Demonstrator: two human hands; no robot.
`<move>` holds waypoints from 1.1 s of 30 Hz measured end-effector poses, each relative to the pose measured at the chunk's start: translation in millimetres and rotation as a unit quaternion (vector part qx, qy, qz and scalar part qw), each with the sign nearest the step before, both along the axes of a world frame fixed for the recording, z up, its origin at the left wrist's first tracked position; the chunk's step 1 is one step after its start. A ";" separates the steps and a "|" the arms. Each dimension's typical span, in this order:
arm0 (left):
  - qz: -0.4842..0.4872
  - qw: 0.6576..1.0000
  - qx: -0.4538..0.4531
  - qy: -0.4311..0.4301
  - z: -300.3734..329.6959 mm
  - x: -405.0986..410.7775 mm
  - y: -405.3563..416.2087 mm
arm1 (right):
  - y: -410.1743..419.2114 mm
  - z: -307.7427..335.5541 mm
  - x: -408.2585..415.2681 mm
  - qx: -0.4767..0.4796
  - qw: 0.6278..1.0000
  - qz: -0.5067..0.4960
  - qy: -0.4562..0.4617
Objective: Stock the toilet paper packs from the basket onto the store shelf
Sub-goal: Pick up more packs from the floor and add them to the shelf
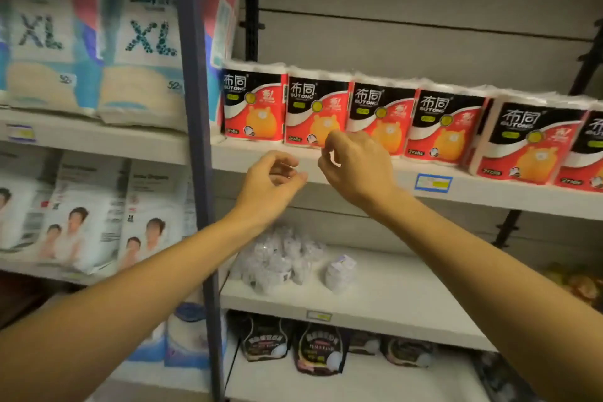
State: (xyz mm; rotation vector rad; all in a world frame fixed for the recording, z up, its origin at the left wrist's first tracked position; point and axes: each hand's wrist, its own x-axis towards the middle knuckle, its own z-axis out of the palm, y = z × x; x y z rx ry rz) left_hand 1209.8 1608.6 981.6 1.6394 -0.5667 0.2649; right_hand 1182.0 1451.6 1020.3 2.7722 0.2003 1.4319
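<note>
While both bare forearms stretch up from the bottom corners, the left hand [272,178] hangs loose just in front of the shelf edge [359,178], fingers softly curled, its grip on nothing at all. Right hand [354,166] sits a touch higher, thumb and forefinger nearly pinched together by the lower front of the second toilet paper pack [317,111]; whether they touch the wrapper can't be told, and nothing is clamped in that grip. Beyond the hands, the toilet paper packs [447,126] stand upright in a tidy row along that white shelf, side by side, glossy film printed black and red with an orange bear, soft white roll ends bulging on top. A blue price tag [434,182] clings to the shelf lip. One level down, crinkly clear-wrapped bundles [277,263] lie on a flat white board. Off left, past a dark upright post [192,108], puffy diaper bags [143,42] marked XL.
</note>
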 end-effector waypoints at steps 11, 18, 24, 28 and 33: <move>0.065 0.983 0.172 0.020 -201.5 27.5 214.4 | 171.2 -178.7 39.4 0.006 0.963 0.069 0.261; 0.161 0.945 0.265 0.101 -375.5 -1.5 308.1 | 242.3 -347.5 59.1 -0.022 0.915 0.129 0.382; 0.145 0.918 0.340 0.141 -572.6 -35.0 354.5 | 271.4 -560.9 48.2 -0.085 0.860 0.159 0.477; 0.133 0.900 0.370 0.187 -711.4 -54.3 372.7 | 291.4 -709.9 42.3 -0.111 0.797 0.191 0.562; 0.115 0.871 0.411 0.244 -852.1 -72.7 379.3 | 314.5 -860.3 21.0 -0.148 0.716 0.216 0.647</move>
